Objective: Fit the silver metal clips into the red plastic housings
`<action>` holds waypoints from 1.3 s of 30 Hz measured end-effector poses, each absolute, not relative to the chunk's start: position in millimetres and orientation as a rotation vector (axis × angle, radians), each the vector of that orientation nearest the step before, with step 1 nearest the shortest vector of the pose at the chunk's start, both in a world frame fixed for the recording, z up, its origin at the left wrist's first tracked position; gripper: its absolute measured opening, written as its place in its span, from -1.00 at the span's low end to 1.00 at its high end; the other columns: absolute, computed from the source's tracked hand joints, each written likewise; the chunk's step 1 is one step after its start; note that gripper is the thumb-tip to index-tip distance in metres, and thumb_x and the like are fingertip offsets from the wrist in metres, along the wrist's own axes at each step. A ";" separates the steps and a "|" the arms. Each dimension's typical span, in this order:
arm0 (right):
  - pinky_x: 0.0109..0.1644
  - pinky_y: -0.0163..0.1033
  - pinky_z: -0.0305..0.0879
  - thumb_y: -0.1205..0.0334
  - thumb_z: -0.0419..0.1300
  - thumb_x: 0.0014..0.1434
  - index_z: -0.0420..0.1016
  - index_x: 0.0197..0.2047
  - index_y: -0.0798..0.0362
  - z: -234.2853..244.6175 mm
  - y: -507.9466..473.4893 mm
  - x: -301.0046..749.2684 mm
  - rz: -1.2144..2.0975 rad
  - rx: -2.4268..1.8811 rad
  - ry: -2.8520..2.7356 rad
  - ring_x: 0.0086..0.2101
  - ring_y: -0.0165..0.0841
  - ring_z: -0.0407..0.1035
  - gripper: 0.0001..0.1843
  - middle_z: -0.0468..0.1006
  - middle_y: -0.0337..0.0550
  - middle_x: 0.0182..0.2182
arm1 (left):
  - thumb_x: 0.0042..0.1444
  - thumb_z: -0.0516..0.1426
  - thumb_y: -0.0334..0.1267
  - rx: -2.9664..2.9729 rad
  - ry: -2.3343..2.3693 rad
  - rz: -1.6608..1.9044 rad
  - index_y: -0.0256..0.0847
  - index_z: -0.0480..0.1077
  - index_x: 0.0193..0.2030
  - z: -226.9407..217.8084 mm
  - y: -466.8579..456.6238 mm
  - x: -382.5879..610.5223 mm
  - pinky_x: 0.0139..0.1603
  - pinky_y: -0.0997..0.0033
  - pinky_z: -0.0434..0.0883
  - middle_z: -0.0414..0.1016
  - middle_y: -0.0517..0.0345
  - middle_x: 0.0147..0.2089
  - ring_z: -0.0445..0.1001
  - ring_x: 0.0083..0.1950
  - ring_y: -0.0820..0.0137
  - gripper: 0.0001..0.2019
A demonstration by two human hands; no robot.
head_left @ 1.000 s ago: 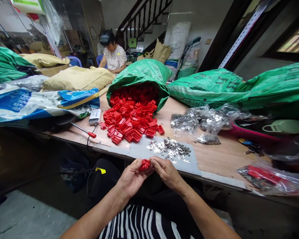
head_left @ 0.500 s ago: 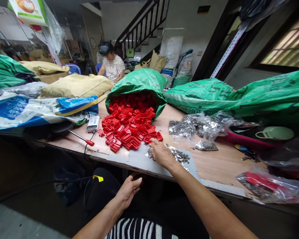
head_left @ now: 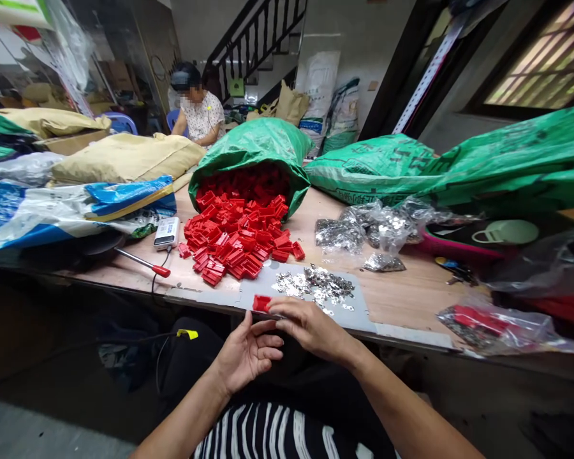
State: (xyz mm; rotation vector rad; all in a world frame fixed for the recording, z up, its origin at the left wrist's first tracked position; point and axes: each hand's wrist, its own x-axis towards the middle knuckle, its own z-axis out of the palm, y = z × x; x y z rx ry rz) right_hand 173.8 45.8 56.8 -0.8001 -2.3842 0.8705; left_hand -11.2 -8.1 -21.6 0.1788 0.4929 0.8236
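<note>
In the head view, a small red plastic piece (head_left: 261, 303) shows at the fingertips of my right hand (head_left: 310, 325), over the table's front edge. The fingers and thumb are closed on its right end. Below and to the left, my left hand (head_left: 246, 354) is open, palm turned up and fingers loosely spread, with nothing in it. Just beyond my right hand, small flat silvery metal parts (head_left: 316, 284) lie scattered on a grey mat (head_left: 361, 306). Behind the mat, a heap of red plastic pieces (head_left: 239, 239) spills from a green sack (head_left: 263, 143).
Clear bags of metal parts (head_left: 344, 236) lie right of the heap, near a pink-rimmed tray (head_left: 447, 248). A white device (head_left: 166, 233) and a red-tipped rod (head_left: 160, 271) sit left. Green sacks (head_left: 377, 166) line the back. Another person (head_left: 203, 115) sits beyond.
My right hand has drawn back from the metal parts toward my left hand, and a red plastic piece now shows at its fingertips. My left hand has turned palm up. The view has shifted slightly.
</note>
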 end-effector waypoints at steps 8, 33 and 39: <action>0.05 -0.28 0.31 0.35 0.17 0.22 0.52 -0.07 0.00 55.3 -7.8 203.6 1.194 -0.793 -2.238 -0.04 -0.35 0.41 -0.78 0.53 -0.14 -0.02 | 0.16 0.18 -0.20 0.209 0.381 0.664 -0.32 0.41 -0.01 -19.4 -20.9 -4.4 -0.51 0.60 0.49 0.61 -0.02 -0.31 0.61 -0.44 0.35 -0.69; -0.28 -0.28 0.29 0.12 0.10 0.23 0.44 -0.23 -0.01 24.6 24.3 248.9 0.590 -1.552 -1.926 -0.39 -0.34 0.43 -0.84 0.57 -0.19 -0.34 | -0.21 0.39 -0.36 0.959 1.031 1.374 -0.20 0.32 -0.25 7.6 -15.3 11.1 -0.05 0.33 0.50 0.61 0.03 -0.08 0.59 -0.10 0.27 -0.60; -0.39 -0.33 0.24 0.12 0.14 0.23 0.42 -0.28 0.01 43.4 4.1 207.9 0.812 -1.314 -1.950 -0.48 -0.40 0.32 -0.85 0.48 -0.24 -0.48 | -0.05 0.32 -0.29 1.317 1.177 1.372 -0.13 0.41 -0.12 9.8 -21.0 13.0 0.00 0.34 0.46 0.59 0.09 -0.09 0.56 -0.05 0.26 -0.67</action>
